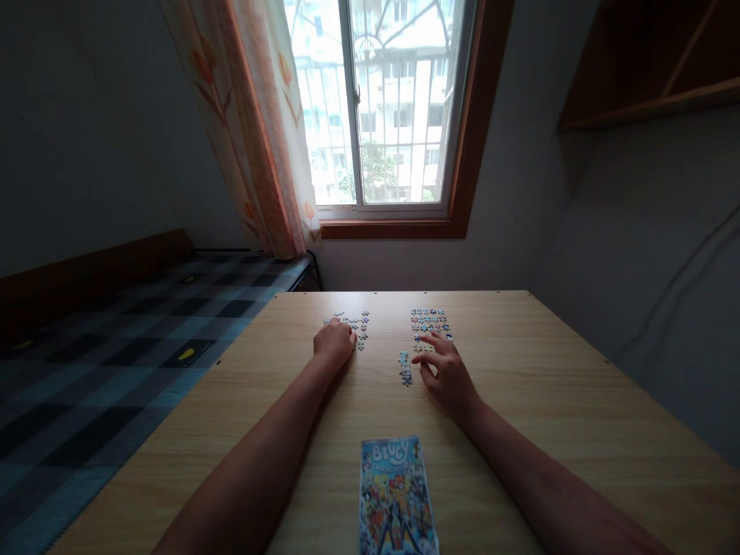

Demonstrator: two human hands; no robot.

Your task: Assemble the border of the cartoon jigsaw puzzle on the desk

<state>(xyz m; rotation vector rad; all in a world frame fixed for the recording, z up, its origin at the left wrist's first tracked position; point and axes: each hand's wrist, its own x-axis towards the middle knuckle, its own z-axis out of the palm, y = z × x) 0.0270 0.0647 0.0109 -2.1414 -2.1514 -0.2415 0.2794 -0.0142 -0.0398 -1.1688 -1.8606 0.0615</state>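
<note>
Loose jigsaw pieces [364,327] lie in a loose group on the table's far left, and my left hand [334,339] rests among them. Its fingers are curled down and together, so whatever may be under them is hidden. To the right, more jigsaw pieces [428,319] are set out in rows. My right hand [448,374] is beside their near end, fingers spread and apart, holding nothing that I can see. Just left of its fingertips, a short joined strip of jigsaw pieces [405,369] lies flat on the wood.
A colourful picture sheet or box marked "Bluey" [398,497] lies on the light wooden table [277,493] between my forearms. A bed with a checked cover [116,362] stands on the left. Beyond are a curtain [260,131] and a window [398,116].
</note>
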